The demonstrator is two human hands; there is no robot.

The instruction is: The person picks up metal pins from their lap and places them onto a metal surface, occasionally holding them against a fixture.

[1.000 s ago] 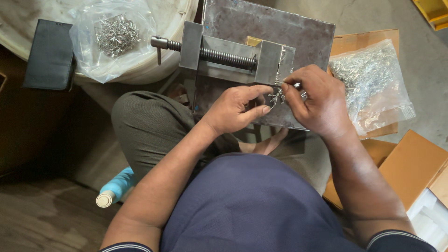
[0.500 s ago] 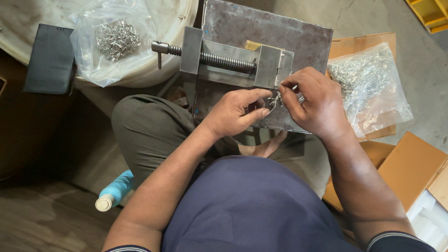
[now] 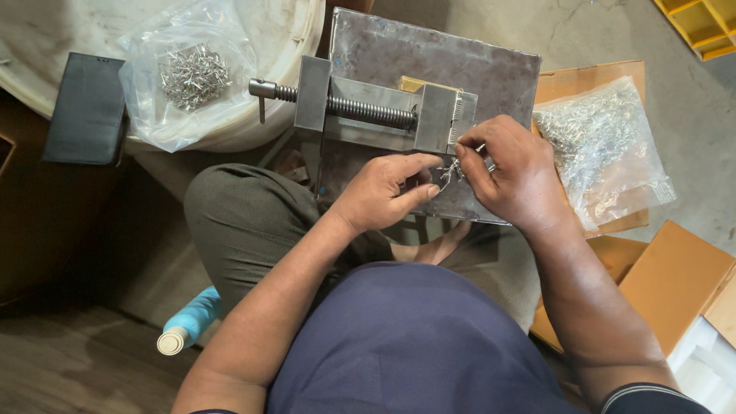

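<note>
I'm looking down past a dark blue shirt [image 3: 414, 345] and olive-green trouser knee [image 3: 245, 222]; a light blue plastic bottle w/ cream cap [image 3: 190, 322] is lying on the floor by that knee. Both hands are meeting just above the lap. Left hand [image 3: 379, 195] is curling in, thumb and fingers closing on a small bent silvery wire piece [image 3: 451, 170]. Right hand [image 3: 514, 180] is pinching the same piece from the other side, fingertips [image 3: 466, 157] bunched tight. So both are gripping it; its exact shape is too small to tell. The piece is sitting over the near edge of a grey scuffed steel plate [image 3: 429, 57], just beside the jaw end of a grey metal bench vise w/ threaded screw [image 3: 360, 107]. To the right, a clear plastic bag of shiny metal bits [image 3: 602, 149] is resting on brown cardboard [image 3: 675, 276]. Farther left, another clear bag w/ a small heap of metal bits [image 3: 188, 77] is lying on a white round surface [image 3: 77, 31], next to a black flat wallet-like case [image 3: 88, 107].
</note>
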